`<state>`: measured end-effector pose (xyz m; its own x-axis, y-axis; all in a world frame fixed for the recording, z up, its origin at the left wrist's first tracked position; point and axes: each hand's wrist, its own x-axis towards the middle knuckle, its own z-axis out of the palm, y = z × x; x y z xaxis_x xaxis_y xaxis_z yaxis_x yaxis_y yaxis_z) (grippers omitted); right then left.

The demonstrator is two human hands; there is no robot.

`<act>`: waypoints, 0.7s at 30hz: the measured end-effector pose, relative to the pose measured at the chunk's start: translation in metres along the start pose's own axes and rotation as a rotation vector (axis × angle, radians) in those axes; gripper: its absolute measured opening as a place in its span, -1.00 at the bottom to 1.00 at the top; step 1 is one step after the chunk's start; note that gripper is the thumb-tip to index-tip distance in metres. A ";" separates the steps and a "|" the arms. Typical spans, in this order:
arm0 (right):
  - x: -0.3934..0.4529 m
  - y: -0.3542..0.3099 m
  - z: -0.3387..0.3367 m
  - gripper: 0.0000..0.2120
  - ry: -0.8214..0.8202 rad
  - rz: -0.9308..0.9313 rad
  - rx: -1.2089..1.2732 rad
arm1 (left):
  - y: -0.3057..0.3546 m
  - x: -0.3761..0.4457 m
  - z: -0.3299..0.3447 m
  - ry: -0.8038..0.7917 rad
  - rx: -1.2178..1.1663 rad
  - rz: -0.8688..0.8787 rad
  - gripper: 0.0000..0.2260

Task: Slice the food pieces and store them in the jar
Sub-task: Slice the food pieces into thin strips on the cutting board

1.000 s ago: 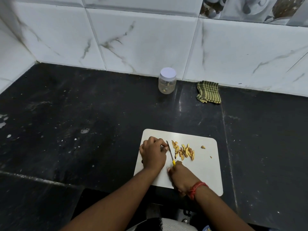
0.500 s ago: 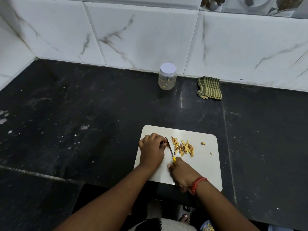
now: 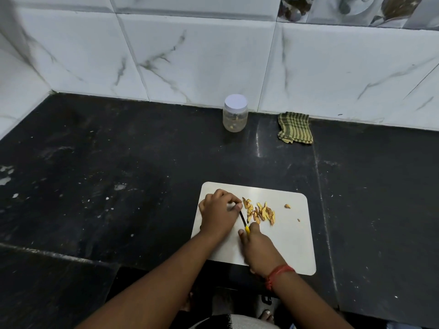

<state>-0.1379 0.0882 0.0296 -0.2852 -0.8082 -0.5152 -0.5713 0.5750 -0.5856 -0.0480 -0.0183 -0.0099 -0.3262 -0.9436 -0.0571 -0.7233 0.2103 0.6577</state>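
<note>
Right hand (image 3: pixel 260 249) grips yellow-handled knife (image 3: pixel 244 223). Left hand (image 3: pixel 219 213), fingers curled, pins a piece at the blade; piece hidden. Slices (image 3: pixel 260 212) piled on white cutting board (image 3: pixel 292 241). Lidded jar (image 3: pixel 235 113) at counter (image 3: pixel 118 174) rear.

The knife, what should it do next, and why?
Probably press the knife down for one more slice. The right hand grips its yellow handle, the blade lies beside the left hand, whose fingers curl over something hidden on the cutting board. The jar still has its lid on.
</note>
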 end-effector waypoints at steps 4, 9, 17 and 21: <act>-0.003 0.008 0.002 -0.77 0.107 -0.085 -0.263 | 0.002 0.001 -0.001 -0.011 -0.013 -0.026 -0.92; 0.006 0.002 0.003 -0.64 0.053 0.026 -0.310 | -0.002 0.001 -0.001 -0.029 -0.034 -0.025 -0.90; 0.008 0.008 0.001 -0.60 0.043 -0.038 -0.324 | -0.019 -0.011 0.006 0.071 0.013 0.063 -0.82; 0.007 0.007 -0.003 -0.71 0.019 -0.067 -0.278 | -0.018 -0.013 0.010 0.082 0.113 0.089 -0.82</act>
<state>-0.1464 0.0860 0.0243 -0.2524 -0.8469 -0.4679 -0.7777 0.4653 -0.4227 -0.0367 -0.0072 -0.0279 -0.3447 -0.9366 0.0622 -0.7591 0.3171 0.5684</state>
